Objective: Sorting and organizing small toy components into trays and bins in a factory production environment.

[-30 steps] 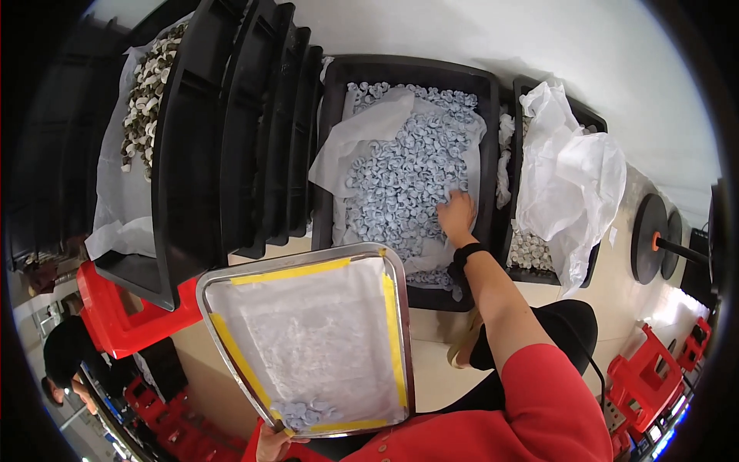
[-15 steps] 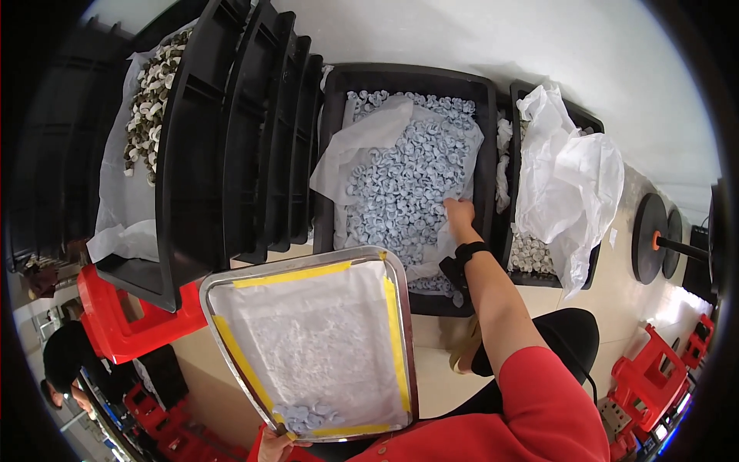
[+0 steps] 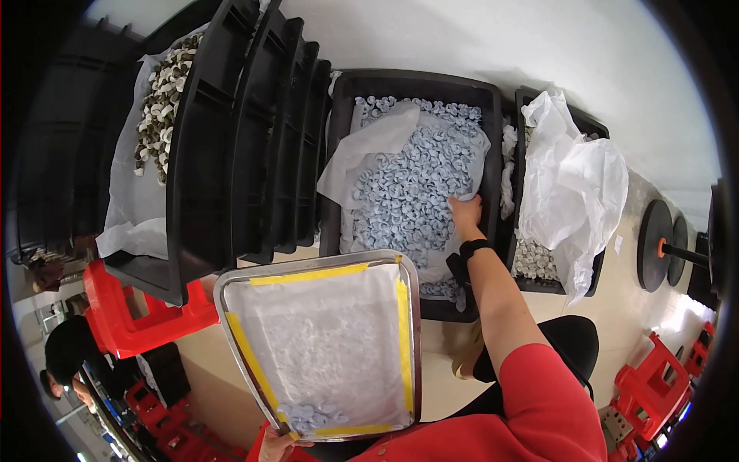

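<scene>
**Right hand (image 3: pixel 466 214) shifts to the crate's edge; tray load looks the same**

At the far left we note a tilted black crate (image 3: pixel 202 169) with brown-and-white pieces (image 3: pixel 165 104) on paper. A red stool (image 3: pixel 154 333) stands below it.

We find the left hand (image 3: pixel 279 446) gripping the metal tray (image 3: pixel 416 346) at its near left corner, thumb over the rim. A small cluster of pale blue pieces (image 3: pixel 315 416) lies in that same corner; the rest of the paper lining is bare.

The middle crate (image 3: pixel 416 79) holds the main heap of blue pieces (image 3: pixel 416 169). A second ago the right hand's fingers were reaching into the heap; now they are curled in narrow beside its right edge. We cannot tell whether they hold pieces, paper or nothing. No added pieces show on the tray, so we record no visible gain there.

Farthest right, crumpled paper (image 3: pixel 570 173) partly covers whitish pieces (image 3: pixel 533 260) in another crate (image 3: pixel 591 127).
</scene>
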`<state>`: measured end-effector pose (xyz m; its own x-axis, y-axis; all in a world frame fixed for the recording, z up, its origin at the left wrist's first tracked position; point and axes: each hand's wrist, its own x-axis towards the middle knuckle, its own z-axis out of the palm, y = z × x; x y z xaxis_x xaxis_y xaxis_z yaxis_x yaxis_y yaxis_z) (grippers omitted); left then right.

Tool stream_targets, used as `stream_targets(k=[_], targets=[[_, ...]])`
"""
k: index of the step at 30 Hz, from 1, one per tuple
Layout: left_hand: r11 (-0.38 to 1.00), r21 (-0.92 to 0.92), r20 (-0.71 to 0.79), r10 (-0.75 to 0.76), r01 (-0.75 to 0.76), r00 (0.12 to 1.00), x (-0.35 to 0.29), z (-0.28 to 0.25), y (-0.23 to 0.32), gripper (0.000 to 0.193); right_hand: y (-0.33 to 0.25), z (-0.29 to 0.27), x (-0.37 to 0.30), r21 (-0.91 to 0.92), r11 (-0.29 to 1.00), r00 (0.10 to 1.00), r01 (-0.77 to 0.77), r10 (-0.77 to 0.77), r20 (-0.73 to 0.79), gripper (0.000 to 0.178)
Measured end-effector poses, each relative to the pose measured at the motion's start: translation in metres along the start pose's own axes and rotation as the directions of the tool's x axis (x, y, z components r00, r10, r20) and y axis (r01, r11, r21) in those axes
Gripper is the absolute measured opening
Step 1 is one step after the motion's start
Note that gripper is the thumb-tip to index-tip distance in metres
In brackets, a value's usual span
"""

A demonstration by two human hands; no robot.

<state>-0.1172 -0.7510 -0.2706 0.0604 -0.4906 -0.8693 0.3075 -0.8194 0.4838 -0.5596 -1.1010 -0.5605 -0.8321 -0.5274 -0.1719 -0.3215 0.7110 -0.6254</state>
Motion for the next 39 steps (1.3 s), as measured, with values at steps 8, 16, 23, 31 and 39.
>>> stream_targets(k=[8,16,23,31,39], targets=[[0.999,-0.014,-0.008,0.042,-0.042,0.999,-0.004,0.003,0.001,0.007,-0.039,-0.039,-0.015,-0.107,0.972,0.960,0.210,-0.184,0.211,0.042],[1.000,-0.004,-0.047,0.013,-0.013,0.999,-0.014,0.006,-0.019,0.015,-0.085,0.002,0.068,0.006,0.633,0.631,0.774,-0.773,0.061,0.063],[0.998,-0.052,-0.116,-0.054,0.048,0.992,-0.041,0.015,-0.046,0.020,-0.108,0.021,0.099,0.103,0.725,0.643,0.681,-0.660,0.387,0.078],[0.995,-0.095,-0.155,-0.009,-0.006,0.988,-0.067,0.038,-0.051,0.018,-0.165,0.018,0.051,-0.302,0.295,0.389,0.907,-0.860,0.329,0.081],[0.993,-0.107,-0.267,-0.068,0.040,0.961,-0.083,0.053,-0.068,0.016,-0.178,0.053,-0.017,-0.082,0.053,0.096,0.995,-0.711,0.697,0.075]])
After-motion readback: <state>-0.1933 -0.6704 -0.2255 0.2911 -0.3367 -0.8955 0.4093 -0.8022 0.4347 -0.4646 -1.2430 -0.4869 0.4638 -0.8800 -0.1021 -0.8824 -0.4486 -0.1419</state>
